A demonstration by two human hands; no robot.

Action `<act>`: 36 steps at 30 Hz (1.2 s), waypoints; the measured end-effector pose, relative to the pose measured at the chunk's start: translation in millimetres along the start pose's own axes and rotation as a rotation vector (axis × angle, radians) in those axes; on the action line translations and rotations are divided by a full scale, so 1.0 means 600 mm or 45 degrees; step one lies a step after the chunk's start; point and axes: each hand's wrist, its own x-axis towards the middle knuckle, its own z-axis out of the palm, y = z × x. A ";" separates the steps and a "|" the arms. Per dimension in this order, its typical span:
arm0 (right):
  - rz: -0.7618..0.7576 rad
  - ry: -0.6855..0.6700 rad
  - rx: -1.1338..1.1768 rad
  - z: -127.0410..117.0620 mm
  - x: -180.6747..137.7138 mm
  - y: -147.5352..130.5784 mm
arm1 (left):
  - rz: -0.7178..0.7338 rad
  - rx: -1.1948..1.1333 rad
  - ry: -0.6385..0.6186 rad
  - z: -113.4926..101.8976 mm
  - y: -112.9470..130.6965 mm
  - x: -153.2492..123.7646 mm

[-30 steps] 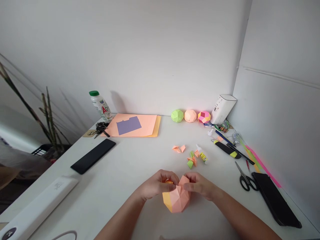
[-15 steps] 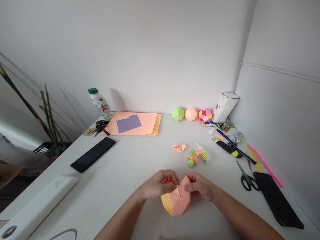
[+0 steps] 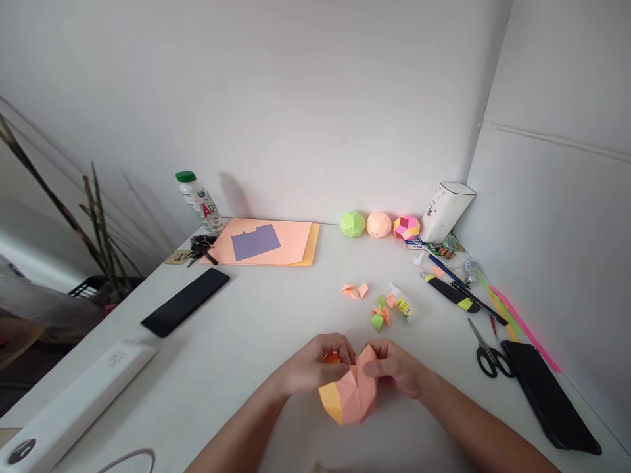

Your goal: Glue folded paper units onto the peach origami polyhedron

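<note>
Between my two hands is a faceted paper model (image 3: 355, 399), peach with a yellow-orange section at its lower left. My left hand (image 3: 323, 361) grips its upper left edge, thumb in front and fingers curled behind. On the other side my right hand (image 3: 394, 368) pinches a raised peach flap near the top. A gap shows between the two held edges; the fingertips behind the paper are partly hidden. Just beyond the hands lie small folded peach and green paper pieces (image 3: 378, 318) and a small glue bottle (image 3: 404, 309).
Scissors (image 3: 488, 351), a box cutter (image 3: 451, 292) and a black case (image 3: 549, 394) lie at the right. Three finished paper balls (image 3: 379, 225) line the wall. Coloured sheets (image 3: 296, 243), a bottle (image 3: 201, 203), a phone (image 3: 186, 302) and a long white device (image 3: 79, 407) are to the left.
The camera view has shifted very slightly. Both hands keep the same hold on the paper model, with no clear movement.
</note>
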 end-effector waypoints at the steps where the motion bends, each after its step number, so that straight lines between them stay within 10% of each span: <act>1: 0.001 0.001 0.002 0.000 0.000 0.000 | -0.002 -0.002 -0.001 0.000 0.000 0.000; 36: 0.004 0.007 0.008 -0.003 0.003 -0.001 | -0.078 -0.031 0.025 0.003 0.000 0.000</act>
